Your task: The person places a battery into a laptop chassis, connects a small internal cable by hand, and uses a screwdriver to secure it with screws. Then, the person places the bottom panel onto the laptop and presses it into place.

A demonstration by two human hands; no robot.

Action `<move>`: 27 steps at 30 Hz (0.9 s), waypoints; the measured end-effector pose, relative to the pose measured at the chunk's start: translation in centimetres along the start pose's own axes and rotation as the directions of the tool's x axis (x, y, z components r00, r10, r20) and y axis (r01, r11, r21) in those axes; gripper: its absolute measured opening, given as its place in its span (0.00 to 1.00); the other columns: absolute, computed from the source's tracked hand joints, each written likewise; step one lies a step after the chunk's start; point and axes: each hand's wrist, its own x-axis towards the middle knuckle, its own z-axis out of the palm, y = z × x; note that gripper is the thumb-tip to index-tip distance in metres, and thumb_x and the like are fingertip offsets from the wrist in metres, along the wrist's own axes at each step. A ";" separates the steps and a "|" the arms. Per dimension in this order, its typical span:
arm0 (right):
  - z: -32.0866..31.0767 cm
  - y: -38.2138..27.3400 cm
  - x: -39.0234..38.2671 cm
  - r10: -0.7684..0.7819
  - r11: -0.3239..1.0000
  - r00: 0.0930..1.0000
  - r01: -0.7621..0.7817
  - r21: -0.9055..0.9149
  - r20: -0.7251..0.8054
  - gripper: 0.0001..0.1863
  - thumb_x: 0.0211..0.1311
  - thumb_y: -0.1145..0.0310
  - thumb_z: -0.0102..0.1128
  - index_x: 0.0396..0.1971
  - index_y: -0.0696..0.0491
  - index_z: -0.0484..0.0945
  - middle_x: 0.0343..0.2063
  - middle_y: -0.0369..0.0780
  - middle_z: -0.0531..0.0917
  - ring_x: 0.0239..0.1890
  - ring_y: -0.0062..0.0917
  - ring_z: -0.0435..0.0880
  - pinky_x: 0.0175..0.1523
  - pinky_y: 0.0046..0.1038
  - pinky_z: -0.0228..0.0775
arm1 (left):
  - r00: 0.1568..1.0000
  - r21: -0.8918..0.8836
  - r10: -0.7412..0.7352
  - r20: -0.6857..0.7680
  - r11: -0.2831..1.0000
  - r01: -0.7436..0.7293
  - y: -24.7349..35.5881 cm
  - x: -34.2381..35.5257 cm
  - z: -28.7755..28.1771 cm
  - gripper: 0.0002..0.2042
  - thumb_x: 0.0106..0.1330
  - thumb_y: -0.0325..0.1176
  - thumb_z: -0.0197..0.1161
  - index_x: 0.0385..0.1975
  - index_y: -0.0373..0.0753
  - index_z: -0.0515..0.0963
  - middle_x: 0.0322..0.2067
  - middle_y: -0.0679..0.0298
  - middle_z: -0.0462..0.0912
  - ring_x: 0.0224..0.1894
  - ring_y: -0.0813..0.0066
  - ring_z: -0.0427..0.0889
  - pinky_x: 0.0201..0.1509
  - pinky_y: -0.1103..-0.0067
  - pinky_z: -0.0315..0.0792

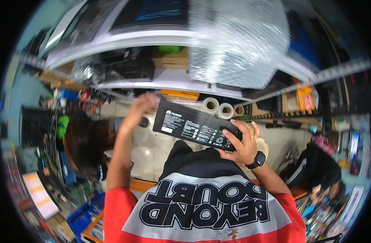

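A flat, black rectangular battery pack (189,125) with white print is held out in front of my chest, its right end tilted lower than its left. My right hand (243,141) grips that right end, thumb at the lower edge and fingers over the printed face. A black watch is on my right wrist. At the pack's upper left corner is my left hand (147,103), smeared by motion. Whether it touches the pack or holds anything, I cannot make out.
Ahead stands a metal shelf (128,85) draped with bubble wrap (238,44). Several rolls (211,105) stand below it, near an orange box (179,95). One dark-haired person (86,141) is at the left, another in black (317,166) at the right. A blue crate (86,216) lies lower left.
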 end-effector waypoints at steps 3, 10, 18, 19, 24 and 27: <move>-1.7 -0.4 -2.6 0.127 0.992 0.991 -0.127 0.004 -0.042 0.39 0.40 0.50 0.80 0.59 0.37 0.80 0.60 0.42 0.77 0.61 0.37 0.76 0.73 0.50 0.45 | 0.816 0.044 -0.244 0.523 0.964 0.261 0.1 -4.5 8.0 0.30 0.64 0.32 0.77 0.66 0.36 0.74 0.60 0.57 0.81 0.64 0.64 0.79 0.71 0.66 0.71; -0.6 -4.4 -8.0 0.549 0.809 0.807 -0.578 -0.101 -0.219 0.45 0.40 0.51 0.81 0.65 0.42 0.76 0.63 0.46 0.73 0.66 0.40 0.72 0.73 0.55 0.47 | 0.932 -0.368 0.071 0.355 0.927 0.069 3.6 -4.3 24.0 0.07 0.74 0.32 0.67 0.41 0.36 0.85 0.38 0.71 0.86 0.38 0.88 0.79 0.43 0.82 0.73; -14.0 -7.1 -13.1 0.564 0.723 0.612 -0.690 -0.026 -0.555 0.50 0.46 0.55 0.83 0.71 0.48 0.68 0.67 0.49 0.69 0.68 0.49 0.69 0.71 0.48 0.62 | 0.499 0.202 0.230 0.835 0.717 -0.667 8.2 -1.8 32.9 0.09 0.70 0.31 0.69 0.41 0.32 0.86 0.36 0.55 0.90 0.39 0.66 0.87 0.46 0.72 0.78; -15.7 -7.5 -14.4 0.593 0.708 0.647 -0.702 -0.073 -0.479 0.47 0.49 0.56 0.82 0.70 0.50 0.70 0.65 0.49 0.71 0.67 0.48 0.71 0.67 0.47 0.65 | 0.471 0.257 0.143 0.871 0.684 -0.683 8.6 -2.3 34.9 0.08 0.69 0.31 0.69 0.40 0.32 0.86 0.35 0.50 0.89 0.41 0.57 0.89 0.46 0.69 0.78; -17.2 -9.7 -25.4 0.806 0.525 0.441 -0.840 0.135 -0.395 0.23 0.65 0.62 0.70 0.58 0.50 0.78 0.46 0.41 0.83 0.51 0.38 0.83 0.56 0.39 0.72 | -0.152 -0.176 0.109 0.982 0.265 -0.948 8.6 -7.0 47.6 0.08 0.65 0.31 0.70 0.39 0.36 0.83 0.34 0.54 0.86 0.36 0.49 0.84 0.40 0.66 0.74; -16.1 -10.9 -32.8 0.814 0.435 0.194 -0.828 0.354 -0.547 0.14 0.67 0.63 0.67 0.49 0.53 0.81 0.36 0.42 0.84 0.43 0.41 0.84 0.51 0.37 0.73 | -0.246 -0.262 0.092 0.965 0.429 -0.864 6.7 -10.8 54.3 0.08 0.64 0.29 0.71 0.38 0.34 0.81 0.33 0.54 0.84 0.36 0.50 0.83 0.41 0.67 0.74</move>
